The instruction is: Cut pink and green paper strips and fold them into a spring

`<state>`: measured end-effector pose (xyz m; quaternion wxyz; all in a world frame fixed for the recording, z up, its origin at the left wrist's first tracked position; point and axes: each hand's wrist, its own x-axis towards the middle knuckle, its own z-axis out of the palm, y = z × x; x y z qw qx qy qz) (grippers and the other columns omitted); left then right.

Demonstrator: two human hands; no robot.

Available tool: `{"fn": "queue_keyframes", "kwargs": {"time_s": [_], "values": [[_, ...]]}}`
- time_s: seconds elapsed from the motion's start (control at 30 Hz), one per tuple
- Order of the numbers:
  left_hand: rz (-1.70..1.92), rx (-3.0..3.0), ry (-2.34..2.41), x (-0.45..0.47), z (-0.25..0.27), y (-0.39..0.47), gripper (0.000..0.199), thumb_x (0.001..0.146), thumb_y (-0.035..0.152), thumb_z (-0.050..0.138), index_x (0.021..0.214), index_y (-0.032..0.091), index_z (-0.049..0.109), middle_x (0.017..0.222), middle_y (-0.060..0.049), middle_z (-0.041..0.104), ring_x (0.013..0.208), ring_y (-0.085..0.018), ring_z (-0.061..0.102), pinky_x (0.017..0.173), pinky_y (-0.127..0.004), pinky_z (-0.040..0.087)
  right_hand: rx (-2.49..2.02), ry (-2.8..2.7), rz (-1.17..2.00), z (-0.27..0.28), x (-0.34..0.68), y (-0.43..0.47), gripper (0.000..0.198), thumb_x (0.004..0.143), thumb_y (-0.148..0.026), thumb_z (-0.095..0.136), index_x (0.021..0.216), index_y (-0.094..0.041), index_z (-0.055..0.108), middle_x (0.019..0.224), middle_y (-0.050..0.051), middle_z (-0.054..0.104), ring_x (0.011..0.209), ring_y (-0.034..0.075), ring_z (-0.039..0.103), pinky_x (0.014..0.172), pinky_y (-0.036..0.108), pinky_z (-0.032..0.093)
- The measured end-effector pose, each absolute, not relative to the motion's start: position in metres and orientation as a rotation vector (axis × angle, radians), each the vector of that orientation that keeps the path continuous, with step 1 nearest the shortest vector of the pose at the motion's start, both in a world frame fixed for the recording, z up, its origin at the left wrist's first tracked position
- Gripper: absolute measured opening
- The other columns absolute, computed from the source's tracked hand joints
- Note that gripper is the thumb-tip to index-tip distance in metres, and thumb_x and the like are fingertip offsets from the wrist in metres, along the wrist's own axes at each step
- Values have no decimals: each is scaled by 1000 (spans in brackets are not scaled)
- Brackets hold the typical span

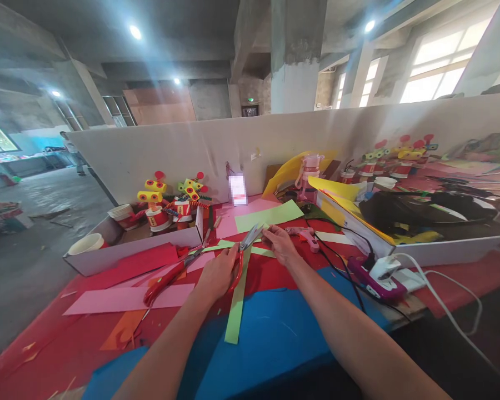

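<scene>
Head | left grip (pixel 219 273) curled round scissors (pixel 249 238) | right grip (pixel 280 244) pinching green paper (pixel 265 226)

The bare left forearm (pixel 173 340) slants inward to the left hand (pixel 217 273), its fingers curled in a grip; the bare right forearm (pixel 345 329) angles in toward the right hand (pixel 280 245), thumb and fingertips pinched.

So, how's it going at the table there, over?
Left hand gripping red-handled scissors. Right hand pinching small green paper piece near the blades. Pink glue gun lies beside right hand, clear of the blades.
</scene>
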<state>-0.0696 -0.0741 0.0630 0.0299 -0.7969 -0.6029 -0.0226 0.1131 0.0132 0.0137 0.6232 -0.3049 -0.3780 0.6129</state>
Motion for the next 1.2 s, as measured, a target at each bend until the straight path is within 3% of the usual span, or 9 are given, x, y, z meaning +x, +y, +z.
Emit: {"fn": "queue_keyframes", "kwargs": {"time_s": [0.6,1.2], "values": [[-77,-2501,-1905,-68,66,-77,49,97,25,28,146,20,28,117,-17,62,95,-27,66,77,-36,48,-684,-851,1449,18,111,10,47,41,-45,89,70,-21,60,64,-5,60,55,9,53,60,25,47],[-91,-2504,-1913,-66,67,-78,49,97,23,28,146,21,28,119,-18,62,94,-26,67,77,-36,49,-660,-848,1475,19,111,8,46,44,-44,90,67,-20,58,60,-7,58,52,8,51,58,23,46]]}}
